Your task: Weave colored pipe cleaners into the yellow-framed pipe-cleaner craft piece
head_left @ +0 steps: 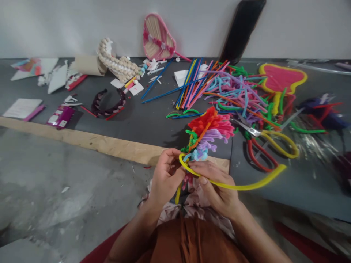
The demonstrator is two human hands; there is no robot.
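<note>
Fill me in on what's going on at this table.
A person is handling a colourful bunch of fuzzy stems, with the left hand and right hand at its lower part. A yellow fuzzy strip bends round near the left fingertips and runs across the right hand, its far end loose. The fingers hide exactly what each hand pinches. Scissors lie to the right on the dark table, near a pile of coloured stems.

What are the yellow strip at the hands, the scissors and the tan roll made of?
Yellow strip: probably fuzzy chenille over wire; matte, soft-edged, curved in mid-air, core not visible.
Scissors: likely metal blades, shiny grey; red and yellow handles probably plastic, smooth.
Tan roll: maybe cardboard; dull, plain brownish surface.
</note>
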